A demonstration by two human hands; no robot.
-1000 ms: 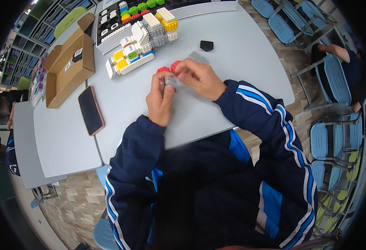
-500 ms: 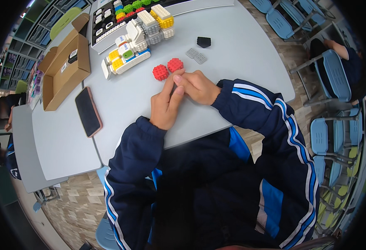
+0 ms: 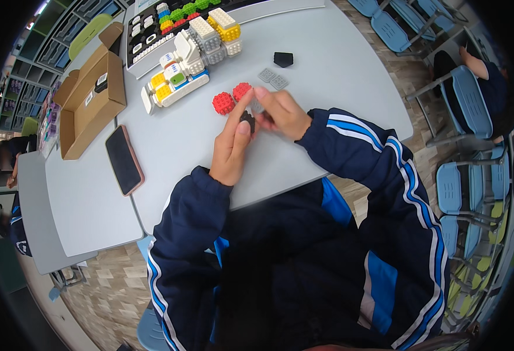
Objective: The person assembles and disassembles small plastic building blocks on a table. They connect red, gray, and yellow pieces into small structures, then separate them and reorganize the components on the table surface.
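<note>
Pinched between the thumb and fingers of my left hand (image 3: 227,149) is a small black block (image 3: 247,120). My right hand (image 3: 286,115) is close against it, its fingers closed on a small grey piece (image 3: 257,106) that is partly hidden and blurred. Just beyond my fingertips lie two red studded blocks (image 3: 223,103). Two flat grey plates (image 3: 272,78) rest side by side past my right hand, and a black angular block (image 3: 283,59) lies farther off. To the far left stands a built model (image 3: 181,73) of white, yellow, grey and blue blocks.
A phone (image 3: 124,159) lies face up on the left of the table (image 3: 327,70). Behind it sits an open cardboard box (image 3: 72,131). At the back is a tray (image 3: 143,65) of coloured blocks. Blue chairs (image 3: 470,102) stand to the right, one with a person seated.
My hands have parted slightly; the black block and grey piece now show between them. My right fingers have lifted and turned. The things on the table stay in place.
</note>
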